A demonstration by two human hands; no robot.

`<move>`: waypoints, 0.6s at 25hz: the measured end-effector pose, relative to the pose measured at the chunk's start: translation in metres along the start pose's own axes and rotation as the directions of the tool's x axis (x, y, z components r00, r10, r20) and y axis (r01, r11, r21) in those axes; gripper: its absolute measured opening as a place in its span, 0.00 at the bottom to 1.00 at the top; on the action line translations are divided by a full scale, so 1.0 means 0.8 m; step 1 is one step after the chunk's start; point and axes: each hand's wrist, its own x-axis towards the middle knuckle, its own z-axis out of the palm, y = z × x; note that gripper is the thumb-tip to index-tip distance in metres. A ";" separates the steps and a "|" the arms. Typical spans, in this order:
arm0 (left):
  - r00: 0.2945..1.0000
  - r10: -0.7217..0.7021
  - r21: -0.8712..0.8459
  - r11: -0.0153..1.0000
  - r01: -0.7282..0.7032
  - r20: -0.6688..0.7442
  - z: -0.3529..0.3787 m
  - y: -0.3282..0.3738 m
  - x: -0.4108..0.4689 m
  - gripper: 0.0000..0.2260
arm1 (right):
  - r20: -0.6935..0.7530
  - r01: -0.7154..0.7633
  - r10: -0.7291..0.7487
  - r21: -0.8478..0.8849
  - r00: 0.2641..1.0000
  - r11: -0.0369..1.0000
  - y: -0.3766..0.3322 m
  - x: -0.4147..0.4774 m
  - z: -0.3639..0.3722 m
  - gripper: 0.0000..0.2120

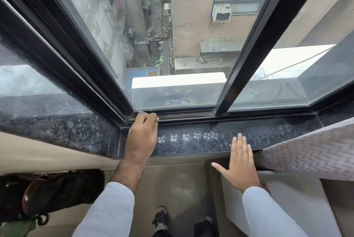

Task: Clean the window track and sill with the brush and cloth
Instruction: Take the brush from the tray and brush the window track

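Two hands engaged: my left hand (142, 137) pinches the brush (151, 117) at the track (187, 117), which runs rightward; my right hand (240, 162) rests flat, fingers together.

Down at your left, a dark backpack (57, 192) slumps against the wall. At your right, a herringbone-patterned curtain (314, 152) hangs. Through the glass you see an air conditioner (221, 13) on the tan building.

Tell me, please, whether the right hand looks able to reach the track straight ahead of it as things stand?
Probably yes. The right hand lies flat and open on the sill's front edge, and only bare sill shows between its fingertips and the track. The curtain hangs off to its right, not across that path.
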 end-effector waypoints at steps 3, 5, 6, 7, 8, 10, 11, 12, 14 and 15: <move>0.989 0.110 -0.076 0.992 -0.103 0.098 0.036 0.044 0.001 0.04 | 0.007 -0.001 0.001 0.001 1.000 1.000 0.001 0.000 -0.002 0.60; 0.976 0.169 -0.137 0.979 -0.151 0.137 0.058 0.075 0.001 0.05 | 0.010 0.001 -0.001 0.003 1.000 1.000 0.001 0.001 -0.002 0.60; 0.972 0.191 -0.166 0.972 -0.168 0.137 0.067 0.090 0.002 0.05 | 0.010 0.006 -0.006 0.010 1.000 1.000 0.001 0.001 -0.002 0.60; 0.969 0.210 -0.198 0.963 -0.182 0.132 0.076 0.104 0.004 0.04 | 0.008 0.009 -0.009 0.017 1.000 1.000 0.002 0.001 -0.002 0.60; 0.967 0.224 -0.229 0.954 -0.192 0.122 0.083 0.116 0.006 0.04 | 0.009 0.011 -0.011 0.020 1.000 1.000 0.003 0.001 -0.002 0.59; 0.972 0.206 -0.317 0.935 -0.161 0.116 0.093 0.133 0.010 0.05 | 0.015 0.015 -0.015 0.023 1.000 1.000 0.004 0.000 -0.003 0.59; 0.981 0.151 -0.390 0.916 -0.094 0.119 0.095 0.136 0.011 0.06 | 0.017 0.020 -0.020 0.024 1.000 1.000 0.005 0.000 -0.003 0.59; 0.989 0.061 -0.482 0.876 0.010 0.133 0.094 0.136 0.011 0.06 | 0.019 0.026 -0.026 0.024 0.999 0.999 0.006 0.000 -0.004 0.59; 0.974 -0.119 -0.643 0.735 0.216 0.191 0.084 0.124 0.004 0.07 | 0.021 0.052 -0.053 0.031 0.998 0.998 0.010 0.000 -0.007 0.57; 0.965 -0.175 -0.691 0.673 0.263 0.197 0.076 0.114 -0.005 0.07 | 0.013 0.069 -0.070 0.031 0.997 0.997 0.014 -0.002 -0.008 0.56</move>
